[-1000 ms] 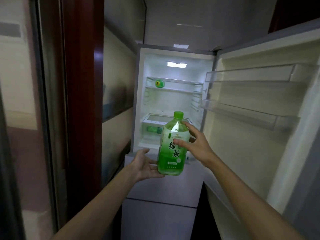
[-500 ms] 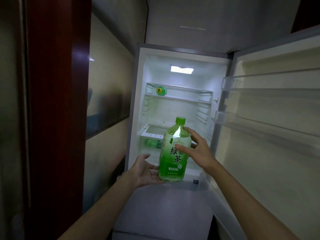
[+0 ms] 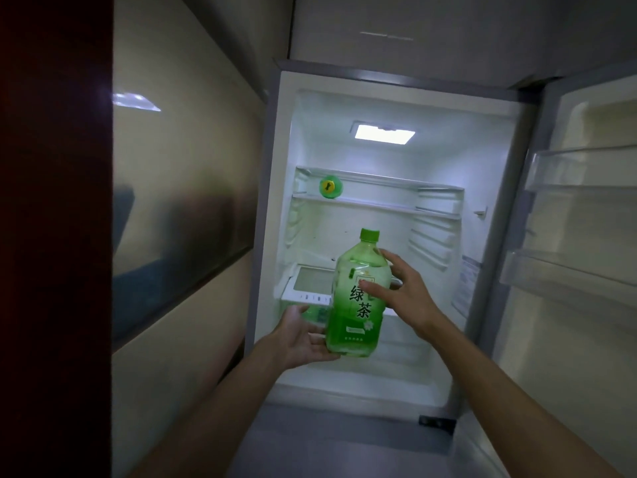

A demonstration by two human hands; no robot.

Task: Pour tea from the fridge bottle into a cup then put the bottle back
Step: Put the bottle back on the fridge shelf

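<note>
A large green tea bottle (image 3: 358,305) with a green cap and a label in Chinese characters is held upright in front of the open fridge (image 3: 379,108). My left hand (image 3: 303,336) cups its base from the lower left, palm up. My right hand (image 3: 403,291) grips its upper side from the right, thumb across the label. The bottle is level with the fridge's lower shelf (image 3: 310,291). No cup is in view.
A small green item (image 3: 330,187) lies on the fridge's upper shelf, and another green bottle (image 3: 315,313) lies low behind my left hand. The fridge door (image 3: 582,270) stands open at right with bare door racks. A wall panel and a dark red frame (image 3: 55,236) close off the left.
I have moved closer to the fridge, which now fills more of the view. The bottle, held in both hands the same way, has advanced toward the fridge interior.
</note>
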